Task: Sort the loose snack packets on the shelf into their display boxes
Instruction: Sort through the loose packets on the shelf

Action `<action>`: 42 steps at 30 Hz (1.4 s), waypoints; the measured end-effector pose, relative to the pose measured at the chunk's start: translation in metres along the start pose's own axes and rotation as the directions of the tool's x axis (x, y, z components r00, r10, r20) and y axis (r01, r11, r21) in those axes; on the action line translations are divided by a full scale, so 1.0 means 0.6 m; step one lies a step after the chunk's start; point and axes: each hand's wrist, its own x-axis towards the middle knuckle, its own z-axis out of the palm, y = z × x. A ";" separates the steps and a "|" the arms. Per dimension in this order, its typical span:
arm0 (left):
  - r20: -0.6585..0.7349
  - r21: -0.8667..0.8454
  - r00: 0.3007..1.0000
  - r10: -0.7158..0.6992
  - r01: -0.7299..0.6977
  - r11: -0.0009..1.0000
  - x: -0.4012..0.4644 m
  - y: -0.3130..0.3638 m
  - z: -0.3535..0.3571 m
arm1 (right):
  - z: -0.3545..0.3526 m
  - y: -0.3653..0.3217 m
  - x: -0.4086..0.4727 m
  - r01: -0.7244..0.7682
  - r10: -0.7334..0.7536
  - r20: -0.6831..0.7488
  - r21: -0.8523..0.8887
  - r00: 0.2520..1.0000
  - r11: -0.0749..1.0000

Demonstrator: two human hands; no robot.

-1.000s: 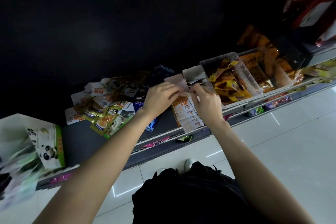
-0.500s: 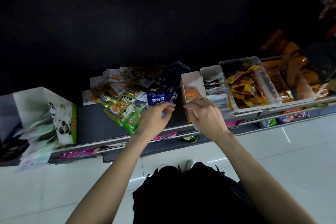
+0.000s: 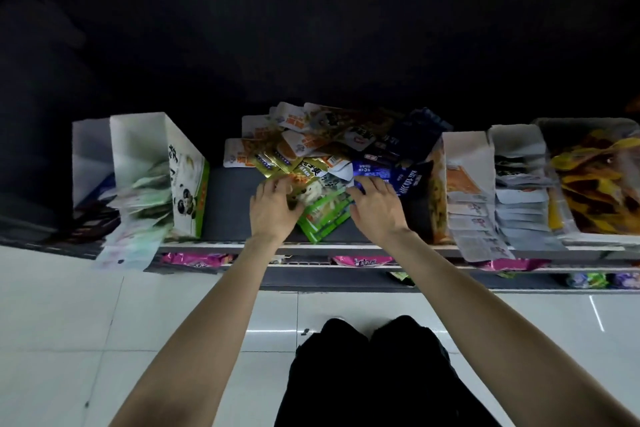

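Packets (image 3: 322, 156): loose heap mid-shelf, between panda box (image 3: 187, 184) and orange box (image 3: 464, 184).
Left hand (image 3: 273, 208): fingers curled onto heap's near edge; grip unclear.
Right hand (image 3: 375, 208): fingers spread, resting on blue packet (image 3: 384, 173).
Shelf (image 3: 228, 204): bare strip left of heap.

dim | black upper half | floor (image 3: 104, 322) glare (edges warped)

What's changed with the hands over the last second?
Both hands left the orange packet box and moved left to the loose pile. The left hand now touches the gold packets, the right hand the blue ones, green packets between them. The boxes and panda box stayed put.
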 end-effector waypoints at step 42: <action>-0.138 -0.534 0.973 0.186 -0.231 0.813 -0.058 0.034 -0.123 | -0.124 -0.079 -0.036 0.146 -0.024 -0.311 0.376 0.950 0.915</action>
